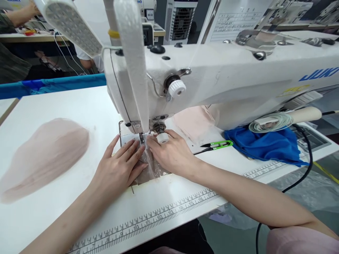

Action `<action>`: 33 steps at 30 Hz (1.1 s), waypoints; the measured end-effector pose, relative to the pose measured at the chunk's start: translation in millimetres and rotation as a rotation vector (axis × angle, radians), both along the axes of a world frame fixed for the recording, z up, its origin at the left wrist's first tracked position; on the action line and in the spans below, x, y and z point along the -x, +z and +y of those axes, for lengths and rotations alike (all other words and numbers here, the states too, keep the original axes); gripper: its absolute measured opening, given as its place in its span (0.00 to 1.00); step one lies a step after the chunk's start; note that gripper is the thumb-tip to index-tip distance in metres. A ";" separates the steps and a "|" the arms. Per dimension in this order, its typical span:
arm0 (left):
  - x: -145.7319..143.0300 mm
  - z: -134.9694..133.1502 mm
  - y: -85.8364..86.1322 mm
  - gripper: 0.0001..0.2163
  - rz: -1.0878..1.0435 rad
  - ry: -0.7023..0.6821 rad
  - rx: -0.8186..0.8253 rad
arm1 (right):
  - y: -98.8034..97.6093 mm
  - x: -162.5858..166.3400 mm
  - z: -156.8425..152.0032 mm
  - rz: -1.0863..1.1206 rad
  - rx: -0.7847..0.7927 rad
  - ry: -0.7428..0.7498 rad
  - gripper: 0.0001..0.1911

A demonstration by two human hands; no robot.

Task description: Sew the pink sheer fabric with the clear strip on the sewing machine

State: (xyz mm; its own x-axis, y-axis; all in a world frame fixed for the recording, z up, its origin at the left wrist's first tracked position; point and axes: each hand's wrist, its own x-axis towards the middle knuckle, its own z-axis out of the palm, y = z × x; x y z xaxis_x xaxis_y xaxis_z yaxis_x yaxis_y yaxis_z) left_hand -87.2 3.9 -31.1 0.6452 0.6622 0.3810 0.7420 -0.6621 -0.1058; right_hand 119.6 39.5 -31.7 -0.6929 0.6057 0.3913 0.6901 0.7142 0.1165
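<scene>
The strip of sheer fabric (151, 168) lies on the bench (87, 211) at the presser foot (142, 138) of the JUKI sewing machine (212, 74), between and under both hands; its full outline is covered and its near edge is hard to make out. The left hand (115, 164) rests on it, fingers extended, its grip open. The right hand (173, 151) touches the fabric from the other side, fingers bent; the white lower knob (162, 138) covers part of them, so whether this grip pinches the material cannot be told. The needle point is not discernible.

A sheer pink panel (50, 151) lies left of the hands, its outer edge faint. Pale pink fabric (194, 121) sits partly hidden behind the machine head. Green-handled thread snips (221, 144) lie near a crumpled blue cloth (265, 144). The right sleeve (302, 240) is cut off by the frame.
</scene>
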 end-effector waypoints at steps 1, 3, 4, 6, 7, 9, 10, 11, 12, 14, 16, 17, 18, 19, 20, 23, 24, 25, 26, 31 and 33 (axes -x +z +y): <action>0.1 0.1 -0.5 0.20 0.000 0.002 0.002 | 0.2 0.1 -0.2 -0.002 0.005 0.000 0.09; 0.4 0.3 -1.7 0.19 -0.005 0.005 0.009 | 0.3 0.2 -0.4 -0.003 0.009 0.000 0.09; 0.6 0.3 -2.2 0.19 -0.009 0.008 0.011 | 0.2 0.3 -0.3 -0.001 0.010 -0.001 0.09; 1.4 -0.5 -2.2 0.20 -0.010 0.013 0.014 | -0.1 0.1 -0.1 0.003 0.010 0.003 0.09; 2.1 -1.2 -1.3 0.21 -0.009 0.010 0.011 | 0.0 -0.2 0.0 0.008 0.012 0.007 0.09; 4.1 -3.5 2.0 0.24 -0.015 -0.016 -0.003 | 0.9 -1.5 0.3 0.028 0.013 0.034 0.09; 5.3 -4.9 4.3 0.26 -0.017 -0.047 -0.007 | 2.0 -2.4 0.4 0.040 0.012 0.062 0.09; 6.4 -6.3 6.6 0.27 -0.018 -0.090 -0.006 | 3.6 -3.5 0.5 0.054 0.010 0.097 0.10; 7.4 -7.6 8.6 0.27 -0.019 -0.140 -0.003 | 5.6 -4.8 0.6 0.065 0.012 0.137 0.10; 8.6 -9.8 10.9 0.22 -0.008 -0.230 -0.006 | 10.9 -7.8 1.0 0.067 0.043 0.209 0.11; 8.7 -11.0 10.6 0.14 0.011 -0.272 -0.041 | 17.5 -11.3 1.8 0.054 0.114 0.257 0.10; 8.5 -11.3 9.7 0.11 0.008 -0.269 -0.055 | 21.0 -13.0 2.2 0.049 0.158 0.275 0.10; 8.3 -11.5 8.5 0.10 -0.007 -0.253 -0.054 | 24.2 -14.7 2.6 0.048 0.203 0.293 0.12; 8.1 -11.6 7.4 0.10 -0.038 -0.229 -0.038 | 27.1 -16.1 3.0 0.051 0.245 0.310 0.18; 7.8 -11.7 6.4 0.10 -0.081 -0.200 -0.011 | 29.5 -17.2 3.3 0.053 0.281 0.324 0.24; 6.7 -11.9 5.2 0.09 -0.195 -0.125 0.045 | 31.8 -18.4 3.1 0.034 0.307 0.327 0.27; 6.0 -12.0 5.3 0.09 -0.207 -0.120 0.045 | 31.0 -18.2 2.7 0.014 0.276 0.320 0.20; 5.2 -12.1 5.5 0.09 -0.210 -0.122 0.044 | 29.6 -17.9 2.3 -0.006 0.230 0.315 0.12; 4.3 -12.1 5.6 0.08 -0.208 -0.127 0.049 | 28.0 -17.4 1.7 -0.025 0.178 0.317 0.07; 1.4 -9.8 2.0 0.17 -0.170 -0.080 0.085 | 23.3 -16.3 -1.4 -0.022 0.048 0.368 0.12; 1.6 -7.4 -0.1 0.19 -0.149 -0.033 0.125 | 23.7 -16.4 -1.6 0.031 0.080 0.374 0.12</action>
State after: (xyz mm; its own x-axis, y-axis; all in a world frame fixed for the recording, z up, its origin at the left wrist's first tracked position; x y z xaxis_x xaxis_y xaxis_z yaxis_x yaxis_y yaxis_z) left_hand -88.7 -3.4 -31.2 0.6100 0.6898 0.3900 0.7208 -0.6874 0.0885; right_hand 136.0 37.9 -8.0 -0.8605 0.3424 0.3771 0.3822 0.9235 0.0337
